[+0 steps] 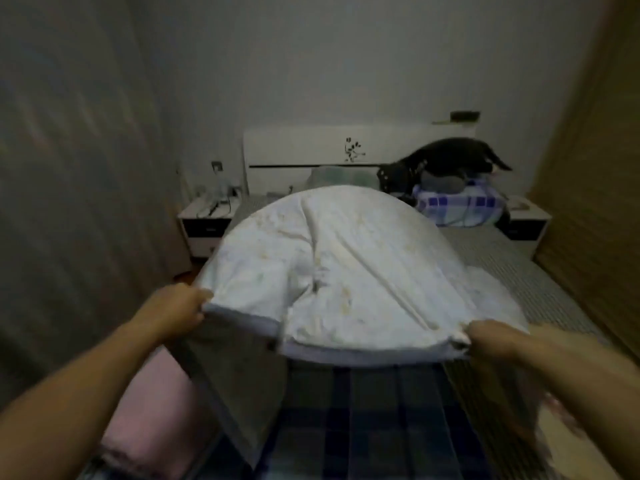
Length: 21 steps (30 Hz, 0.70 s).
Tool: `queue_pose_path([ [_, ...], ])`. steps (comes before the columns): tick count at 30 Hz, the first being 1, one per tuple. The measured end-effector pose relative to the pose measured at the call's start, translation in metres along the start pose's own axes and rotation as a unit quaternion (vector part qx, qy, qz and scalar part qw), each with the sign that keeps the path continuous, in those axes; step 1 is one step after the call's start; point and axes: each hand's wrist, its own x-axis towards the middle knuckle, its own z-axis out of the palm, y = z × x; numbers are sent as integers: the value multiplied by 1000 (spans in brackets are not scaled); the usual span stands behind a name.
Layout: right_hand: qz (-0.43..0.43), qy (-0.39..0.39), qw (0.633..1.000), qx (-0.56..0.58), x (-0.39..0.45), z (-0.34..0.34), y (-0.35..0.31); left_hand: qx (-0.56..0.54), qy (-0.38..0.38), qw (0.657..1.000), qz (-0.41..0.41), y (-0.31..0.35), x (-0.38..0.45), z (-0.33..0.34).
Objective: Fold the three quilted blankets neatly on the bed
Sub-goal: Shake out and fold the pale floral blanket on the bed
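A white quilted blanket (346,265) billows up in an arch over the middle of the bed (540,282). My left hand (180,310) grips its near left corner and my right hand (491,341) grips its near right corner, both raised above the mattress. Under the lifted near edge lies a dark blue checked blanket (363,420). A pink blanket (149,420) lies bunched at the bed's near left. The far part of the white blanket rests on the bed.
A folded blue-and-white checked cover (460,206) sits at the head of the bed on the right, with a black animal (436,161) on top. White headboard (311,150), nightstands left (204,223) and right (526,220), curtain left, wooden wardrobe right.
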Motion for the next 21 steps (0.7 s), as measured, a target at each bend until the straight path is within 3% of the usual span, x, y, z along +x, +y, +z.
queue_pose_path([
  [2, 47, -37, 998, 22, -7, 84, 10, -2, -97, 995, 7, -5, -44, 73],
  [4, 86, -62, 993, 47, -21, 155, 23, -39, -147, 988, -36, -12, -86, 138],
  [6, 129, -31, 989, 59, -33, 205, 36, -121, -160, 974, -109, -12, -119, 185],
  [8, 161, -11, 983, 89, -33, 244, 52, -240, -122, 946, -180, 3, -146, 206],
  [12, 166, 4, 978, 126, -14, 276, 65, -300, -53, 918, -253, 17, -165, 227],
  [15, 174, -87, 975, 110, -27, 233, 3, -287, -82, 929, -220, 20, -163, 229],
  [18, 30, -93, 979, 178, -34, 190, -103, -298, -64, 942, -138, 45, -157, 214],
  [21, -148, -38, 939, 307, -45, 159, -237, -302, 7, 953, -25, 78, -144, 191],
])
